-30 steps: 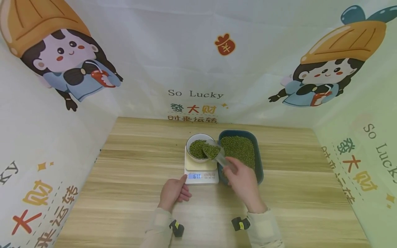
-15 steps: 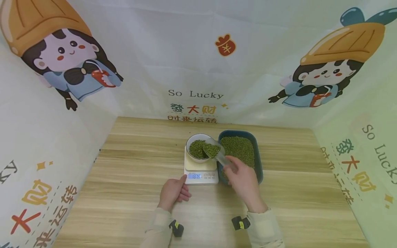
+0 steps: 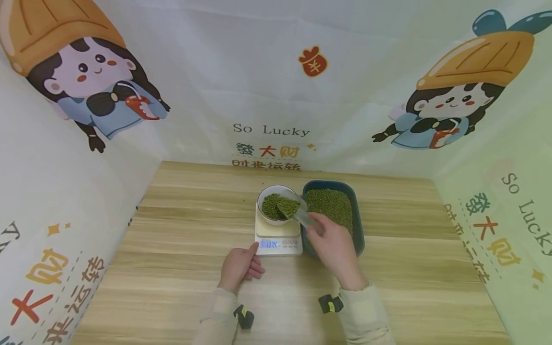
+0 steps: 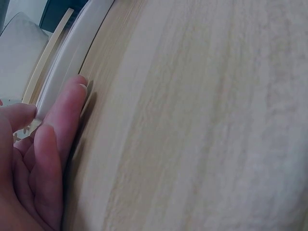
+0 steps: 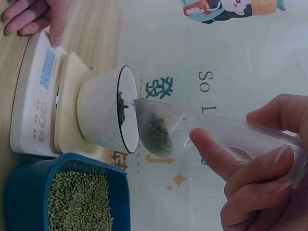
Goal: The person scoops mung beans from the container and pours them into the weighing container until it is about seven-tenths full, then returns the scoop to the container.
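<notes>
My right hand (image 3: 334,247) grips a clear plastic scoop (image 5: 166,113) by its handle, index finger stretched along it. Green mung beans (image 5: 158,134) lie in the scoop, whose tip points over the rim of a white bowl (image 5: 98,110) with a dark edge. More beans (image 3: 270,205) cover the bowl's bottom. The bowl stands on a white kitchen scale (image 3: 278,232); its lit display (image 3: 270,244) seems to read 137.4. At the scale's front left corner, my left hand (image 3: 238,267) touches the casing with its thumb, the other fingers loosely bent beside it (image 4: 45,154).
Close against the scale's right side stands a dark blue bin (image 3: 360,239) filled with mung beans (image 3: 329,203). A wooden tabletop (image 3: 185,230) carries everything. Printed cloth (image 3: 366,57) encloses the table at the back and both sides.
The scoop has moved slightly left, further over the bowl, with the right hand. The scale's reading has changed from about 167.7 to about 137.4. The left hand keeps its place at the scale.
</notes>
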Tool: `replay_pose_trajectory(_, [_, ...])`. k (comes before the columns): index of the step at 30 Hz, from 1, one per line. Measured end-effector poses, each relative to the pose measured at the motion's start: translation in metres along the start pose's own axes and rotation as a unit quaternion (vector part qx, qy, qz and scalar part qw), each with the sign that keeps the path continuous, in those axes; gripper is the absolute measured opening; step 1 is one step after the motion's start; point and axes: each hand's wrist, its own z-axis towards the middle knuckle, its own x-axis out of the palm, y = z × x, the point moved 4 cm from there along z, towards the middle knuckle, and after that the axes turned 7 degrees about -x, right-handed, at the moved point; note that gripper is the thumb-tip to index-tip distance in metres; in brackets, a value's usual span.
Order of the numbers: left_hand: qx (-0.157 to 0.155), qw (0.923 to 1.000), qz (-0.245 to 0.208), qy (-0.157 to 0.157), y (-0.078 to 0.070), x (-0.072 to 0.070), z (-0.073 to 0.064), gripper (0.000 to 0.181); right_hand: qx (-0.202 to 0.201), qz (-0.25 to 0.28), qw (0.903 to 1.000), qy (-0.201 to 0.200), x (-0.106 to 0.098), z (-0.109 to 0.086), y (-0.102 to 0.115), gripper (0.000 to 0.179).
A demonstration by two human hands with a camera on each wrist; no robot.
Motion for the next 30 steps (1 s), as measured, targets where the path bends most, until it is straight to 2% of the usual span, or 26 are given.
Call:
replay_pose_trajectory(6, [-0.003,1.0,-0.003,0.004,-0.0008,-0.0003,-0.0004,0.06,-0.003,-0.008,1.0,-0.004,0.0021,0.0012,0.0003,0.033])
replay_pose_trajectory(14, [0.012,0.9999,0.006,0.0,-0.0016,-0.0017,-0.0014,0.059,-0.02,-0.02,0.9995,-0.016,0.0009,0.0021,0.0,0.032])
replay_pose_trajectory(30, [0.013,0.9999,0.004,0.0,-0.0025,-0.002,-0.0034,0.06,-0.017,-0.018,0.9996,-0.013,-0.0001,0.0016,-0.0021,0.032])
